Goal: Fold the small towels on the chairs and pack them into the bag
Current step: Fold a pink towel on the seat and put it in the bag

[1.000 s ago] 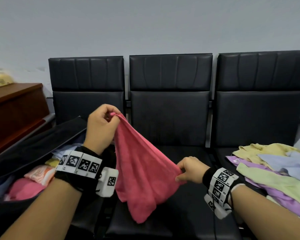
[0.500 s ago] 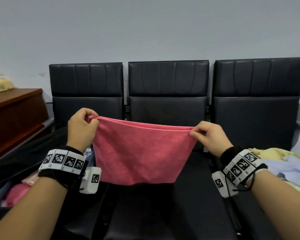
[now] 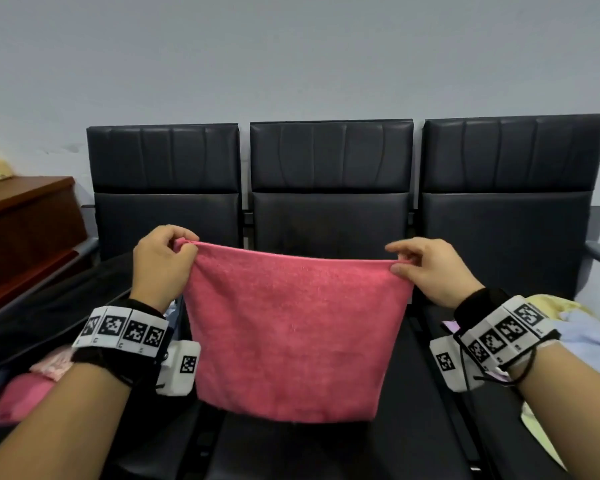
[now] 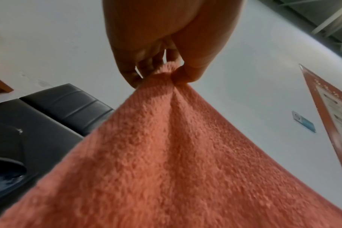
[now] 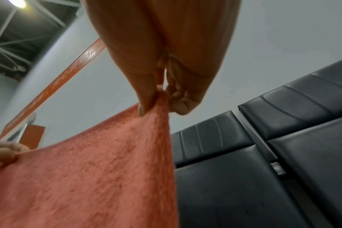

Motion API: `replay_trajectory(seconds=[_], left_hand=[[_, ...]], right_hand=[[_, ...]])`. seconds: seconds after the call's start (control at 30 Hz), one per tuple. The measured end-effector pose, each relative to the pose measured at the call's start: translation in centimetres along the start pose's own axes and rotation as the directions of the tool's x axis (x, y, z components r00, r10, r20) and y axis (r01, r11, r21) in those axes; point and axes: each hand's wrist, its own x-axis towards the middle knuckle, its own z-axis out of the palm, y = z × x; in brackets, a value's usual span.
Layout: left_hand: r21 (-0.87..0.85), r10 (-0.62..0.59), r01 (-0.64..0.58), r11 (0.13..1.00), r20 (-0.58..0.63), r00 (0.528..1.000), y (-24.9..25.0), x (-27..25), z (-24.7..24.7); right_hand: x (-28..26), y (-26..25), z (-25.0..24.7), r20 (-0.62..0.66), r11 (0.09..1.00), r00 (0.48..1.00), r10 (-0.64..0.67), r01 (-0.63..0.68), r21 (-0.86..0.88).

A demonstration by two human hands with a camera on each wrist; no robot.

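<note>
A pink towel (image 3: pixel 291 334) hangs spread flat in the air above the middle chair seat (image 3: pixel 326 452). My left hand (image 3: pixel 184 245) pinches its upper left corner and my right hand (image 3: pixel 400 266) pinches its upper right corner, so the top edge runs taut between them. The left wrist view shows thumb and fingers of that hand (image 4: pixel 166 72) bunching the towel (image 4: pixel 176 162) corner. In the right wrist view the right hand (image 5: pixel 158 100) nips the towel (image 5: pixel 98 169) edge. The open black bag (image 3: pixel 39 306) lies on the left chair with folded towels (image 3: pixel 25 393) inside.
A pile of loose towels (image 3: pixel 582 327), yellow, blue and green, lies on the right chair. Three black chair backs (image 3: pixel 329 188) stand against a grey wall. A brown wooden cabinet (image 3: pixel 25 223) is at the far left.
My right hand rose from low near the seat to the height of my left hand, pulling the bunched towel out flat. Both hands now hold it stretched and a little higher.
</note>
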Motion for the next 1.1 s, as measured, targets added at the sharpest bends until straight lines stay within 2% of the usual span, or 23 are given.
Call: replay_trajectory(seconds=[0.1, 0.17, 0.27, 0.37, 0.43, 0.5, 0.57, 0.63, 0.73, 0.8, 0.87, 0.93, 1.0, 1.03, 1.1], left_hand=[[0.078, -0.057, 0.047, 0.996, 0.133, 0.989, -1.7, 0.0, 1.4], [0.114, -0.114, 0.093, 0.989, 0.195, 0.974, -2.4, 0.0, 2.5], [0.094, -0.144, 0.129, 0.987, 0.179, 0.973, -2.3, 0.7, 3.6], [-0.003, -0.088, 0.089, 0.996, 0.099, 0.991, -1.5, 1.8, 3.7], [-0.029, -0.015, 0.016, 0.999, 0.032, 0.999, -1.3, 2.0, 3.4], [-0.037, 0.027, -0.026, 0.999, 0.017, 0.999, -1.6, 1.6, 3.3], [-0.052, 0.016, -0.013, 0.999, 0.064, 0.998, -2.3, 0.7, 3.6], [-0.055, -0.049, 0.057, 0.997, 0.143, 0.989, -3.1, -0.5, 4.0], [0.050, -0.157, 0.149, 0.988, 0.268, 0.951, -4.8, -2.1, 4.4], [0.154, -0.227, 0.180, 0.972, 0.386, 0.894, -5.8, -3.1, 4.5], [0.214, -0.313, 0.233, 0.949, 0.527, 0.790, -6.7, -4.3, 4.6], [0.286, -0.428, 0.320, 0.903, 0.654, 0.624, -7.7, -5.7, 5.0], [0.371, -0.516, 0.373, 0.851, 0.725, 0.457, -8.9, -7.2, 5.4], [0.390, -0.536, 0.389, 0.835, 0.737, 0.412, -9.5, -7.8, 5.6], [0.390, -0.555, 0.425, 0.817, 0.733, 0.394, -10.6, -8.8, 6.2]], right_hand=[[0.4, 1.1, 1.1, 0.109, 0.987, 0.992, 0.060, -0.043, -0.154], [1.1, 1.8, 2.2, 0.067, 0.980, 0.988, 0.141, -0.130, -0.148], [2.4, 2.3, 3.3, -0.102, 0.958, 0.961, 0.257, -0.240, 0.155], [3.3, 2.6, 3.0, -0.256, 0.932, 0.938, 0.235, -0.143, 0.334], [3.4, 2.6, 2.5, -0.291, 0.915, 0.936, 0.197, -0.069, 0.398], [2.9, 3.0, 2.3, -0.262, 0.909, 0.948, 0.178, -0.057, 0.412], [1.9, 3.4, 2.5, -0.188, 0.915, 0.965, 0.183, -0.098, 0.391], [0.7, 3.9, 3.1, -0.082, 0.911, 0.974, 0.211, -0.165, 0.378], [-1.4, 4.9, 4.7, 0.072, 0.865, 0.956, 0.284, -0.287, 0.412], [-2.7, 5.7, 6.0, 0.182, 0.835, 0.922, 0.342, -0.387, 0.390], [-3.9, 6.7, 7.3, 0.298, 0.821, 0.877, 0.376, -0.464, 0.331], [-5.2, 7.6, 8.5, 0.392, 0.818, 0.831, 0.395, -0.512, 0.262], [-6.3, 8.3, 9.6, 0.451, 0.810, 0.792, 0.412, -0.545, 0.217], [-6.7, 8.7, 10.1, 0.465, 0.800, 0.775, 0.427, -0.564, 0.205], [-7.3, 9.5, 10.9, 0.473, 0.768, 0.745, 0.471, -0.610, 0.197]])
